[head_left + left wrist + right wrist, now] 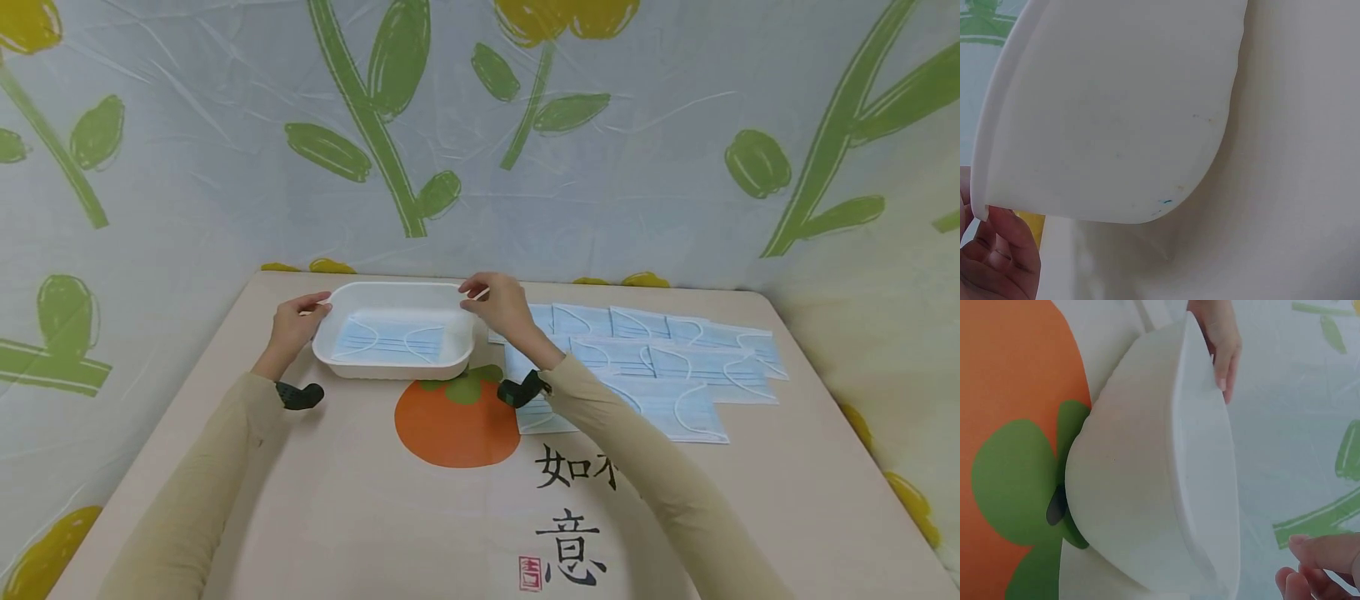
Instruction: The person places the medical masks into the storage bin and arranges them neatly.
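A white plastic tub (392,372) with rounded corners stands toward the back left of the table. Inside it lies a light blue face mask (388,340) with white ear loops. My left hand (295,325) pinches the tub's left rim between thumb and fingers, seen close in the left wrist view. Close by the right rim is my right hand (498,304), its fingers loosely bent with nothing held; in the right wrist view a gap shows between its fingertips (1299,540) and the tub wall (1124,450).
Several blue face masks (675,408) lie overlapping in rows right of the tub, partly hidden under the right forearm. The tabletop has an orange persimmon print (457,429) and black characters (573,550). A flowered curtain (637,192) hangs behind the table.
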Action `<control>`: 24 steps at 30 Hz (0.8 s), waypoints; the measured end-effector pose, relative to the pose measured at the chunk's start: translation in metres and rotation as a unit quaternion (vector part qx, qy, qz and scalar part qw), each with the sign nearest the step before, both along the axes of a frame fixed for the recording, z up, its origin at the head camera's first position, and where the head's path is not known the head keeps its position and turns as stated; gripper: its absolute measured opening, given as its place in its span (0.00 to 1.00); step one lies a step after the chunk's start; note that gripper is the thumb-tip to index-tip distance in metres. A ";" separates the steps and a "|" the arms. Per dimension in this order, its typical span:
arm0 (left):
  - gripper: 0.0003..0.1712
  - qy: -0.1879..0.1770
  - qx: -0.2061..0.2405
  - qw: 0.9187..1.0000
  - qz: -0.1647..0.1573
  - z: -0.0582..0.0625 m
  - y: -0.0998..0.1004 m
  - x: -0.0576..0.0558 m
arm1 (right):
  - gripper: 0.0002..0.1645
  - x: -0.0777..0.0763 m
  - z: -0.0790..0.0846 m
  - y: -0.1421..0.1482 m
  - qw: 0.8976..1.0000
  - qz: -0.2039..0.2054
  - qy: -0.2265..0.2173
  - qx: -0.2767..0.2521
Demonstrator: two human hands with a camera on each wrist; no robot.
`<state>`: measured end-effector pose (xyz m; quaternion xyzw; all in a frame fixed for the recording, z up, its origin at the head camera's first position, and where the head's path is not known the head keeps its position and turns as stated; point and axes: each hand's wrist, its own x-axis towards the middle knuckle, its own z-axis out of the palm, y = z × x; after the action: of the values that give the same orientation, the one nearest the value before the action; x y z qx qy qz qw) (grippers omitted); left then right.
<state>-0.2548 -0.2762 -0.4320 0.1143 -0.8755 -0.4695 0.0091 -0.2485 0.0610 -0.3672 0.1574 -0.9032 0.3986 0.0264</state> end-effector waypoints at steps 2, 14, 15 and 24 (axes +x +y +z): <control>0.24 0.001 0.000 1.000 0.000 0.000 0.000 -0.001 | 0.12 0.002 0.003 0.005 1.000 0.000 0.007 -0.003; 0.24 -0.015 -0.009 1.000 -0.004 0.003 0.002 0.002 | 0.13 0.018 0.010 0.041 0.999 -0.002 0.044 0.008; 0.24 -0.015 -0.010 1.000 -0.004 0.004 0.002 0.003 | 0.13 0.019 0.010 0.044 0.999 -0.003 0.047 0.009; 0.24 -0.016 -0.013 1.000 0.001 0.004 0.002 0.002 | 0.13 0.025 0.013 0.077 0.998 -0.021 0.052 0.026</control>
<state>-0.2531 -0.2739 -0.4276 0.1225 -0.8813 -0.4564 -0.0029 -0.2235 0.1382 -0.3545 0.1597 -0.9136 0.3659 0.0774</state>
